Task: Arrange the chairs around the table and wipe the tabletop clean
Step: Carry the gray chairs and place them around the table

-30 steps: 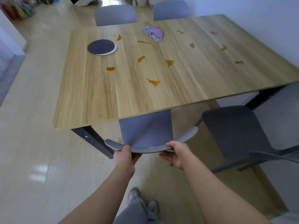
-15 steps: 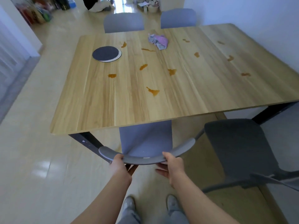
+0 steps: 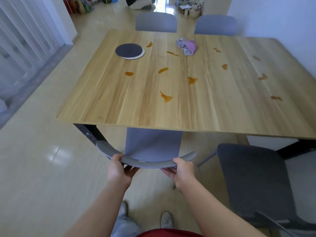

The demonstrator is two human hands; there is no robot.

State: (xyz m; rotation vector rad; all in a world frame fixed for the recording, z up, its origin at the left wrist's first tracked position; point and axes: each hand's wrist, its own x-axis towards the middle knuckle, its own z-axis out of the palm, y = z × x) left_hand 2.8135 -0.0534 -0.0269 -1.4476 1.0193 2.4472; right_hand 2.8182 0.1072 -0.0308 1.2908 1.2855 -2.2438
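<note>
A grey chair (image 3: 153,145) stands at the near edge of the wooden table (image 3: 106,106), its seat partly under the tabletop. My left hand (image 3: 119,170) grips the left part of its curved backrest and my right hand (image 3: 182,171) grips the right part. Several brown spills (image 3: 165,97) dot the tabletop. A crumpled purple and grey cloth (image 3: 187,46) lies near the far edge. A second, darker chair (image 3: 253,182) stands pulled out at the near right. Two more grey chairs, one (image 3: 156,22) and another (image 3: 215,24), sit at the far side.
A dark round mat on a white disc (image 3: 129,50) lies on the table's far left. A black table leg (image 3: 89,134) stands just left of the held chair. A white wall runs along the right. Clutter sits on the floor at the far end.
The chair has slid further under the table with both hands still on its backrest. My view has moved closer to the table.
</note>
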